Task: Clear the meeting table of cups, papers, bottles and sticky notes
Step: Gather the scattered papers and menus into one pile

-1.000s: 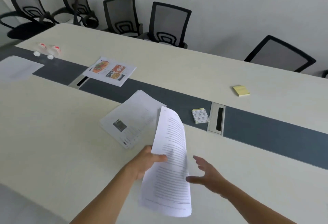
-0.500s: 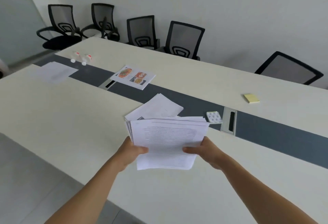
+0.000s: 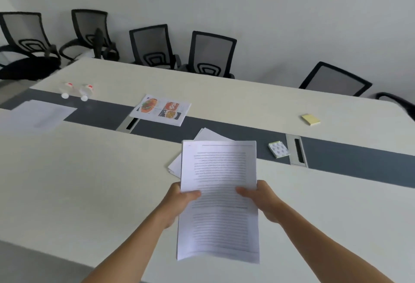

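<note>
1. Left hand (image 3: pixel 179 202) is pinching the left edge of the paper stack (image 3: pixel 219 193), thumb lying on top. A second ago it was holding the sheets alone, curled and edge-on.
2. The paper stack is now facing up in portrait, turned from the sideways hold of half a second ago. It is hanging in the air over the near edge of the table (image 3: pixel 89 181), not touching it.
3. Right hand (image 3: pixel 262 202) is pinching the stack's right edge, thumb on top. A second ago it was open and only reaching in.
4. Judging from that, this bundle is gathered and squared in both hands, so one lot of papers is off the table. No drop-off place is showing.
5. Stack look: white sheets with dense printed lines, seemingly more than one page, the bottom edge sagging a little. The text is too blurred for reading.
6. Things lying on the table, left to right:
   - a plain sheet (image 3: pixel 38 114) at the left edge
   - two bottles (image 3: pixel 86 92), apparently on their sides, near the far left corner
   - a colour-print sheet (image 3: pixel 162 110) overlapping the grey centre strip
   - loose white papers (image 3: pixel 175 163) just behind the held stack
   - a patterned sticky pad (image 3: pixel 278 149) beside a cable slot (image 3: pixel 297 149)
   - a yellow sticky pad (image 3: pixel 310 119) toward the far right edge
7. No cups are showing.
</note>
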Action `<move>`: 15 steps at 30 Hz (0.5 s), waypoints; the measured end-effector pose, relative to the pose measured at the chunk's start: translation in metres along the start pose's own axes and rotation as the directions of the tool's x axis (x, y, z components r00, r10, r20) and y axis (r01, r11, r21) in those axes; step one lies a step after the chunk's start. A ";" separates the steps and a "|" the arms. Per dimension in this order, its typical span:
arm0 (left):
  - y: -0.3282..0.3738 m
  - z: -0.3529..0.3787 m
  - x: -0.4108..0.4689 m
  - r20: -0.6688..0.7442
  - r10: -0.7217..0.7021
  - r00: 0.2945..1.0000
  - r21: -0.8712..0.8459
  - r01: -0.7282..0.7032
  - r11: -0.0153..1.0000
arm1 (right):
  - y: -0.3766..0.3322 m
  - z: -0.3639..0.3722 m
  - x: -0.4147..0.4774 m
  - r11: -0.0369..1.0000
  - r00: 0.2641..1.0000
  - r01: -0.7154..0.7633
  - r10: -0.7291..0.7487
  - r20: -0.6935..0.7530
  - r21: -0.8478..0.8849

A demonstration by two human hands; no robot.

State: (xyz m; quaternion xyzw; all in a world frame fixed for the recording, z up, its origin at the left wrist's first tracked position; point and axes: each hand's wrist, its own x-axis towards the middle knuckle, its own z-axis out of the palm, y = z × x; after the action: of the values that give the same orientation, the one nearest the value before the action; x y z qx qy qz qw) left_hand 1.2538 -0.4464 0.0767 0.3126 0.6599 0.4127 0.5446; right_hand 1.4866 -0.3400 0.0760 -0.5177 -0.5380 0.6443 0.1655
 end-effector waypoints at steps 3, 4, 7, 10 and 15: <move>0.001 -0.034 0.009 0.042 -0.073 0.996 -0.064 0.075 0.995 | -0.014 0.031 0.014 0.995 0.998 -0.040 0.036 0.046 0.091; -0.001 -0.042 0.013 0.030 -0.088 0.996 -0.060 0.089 0.994 | -0.015 0.040 0.023 0.992 0.996 -0.065 0.058 0.062 0.106; -0.010 -0.063 0.027 -0.048 -0.143 0.989 -0.049 0.141 0.989 | -0.017 0.060 0.053 0.987 0.988 -0.140 0.134 0.079 0.074; -0.019 -0.093 0.044 -0.110 -0.195 0.975 -0.059 0.190 0.980 | -0.018 0.063 0.102 0.975 0.981 -0.191 0.188 -0.042 -0.111; -0.032 -0.156 0.077 -0.231 -0.272 0.934 -0.019 0.275 0.961 | -0.032 0.028 0.209 0.816 0.953 -0.271 0.153 -0.262 -0.511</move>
State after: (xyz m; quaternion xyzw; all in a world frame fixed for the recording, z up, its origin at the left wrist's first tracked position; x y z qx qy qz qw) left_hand 1.0860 -0.4266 0.0235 0.1713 0.7587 0.3619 0.5138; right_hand 1.3662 -0.1823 -0.0016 -0.6648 -0.6160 0.4226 -0.0051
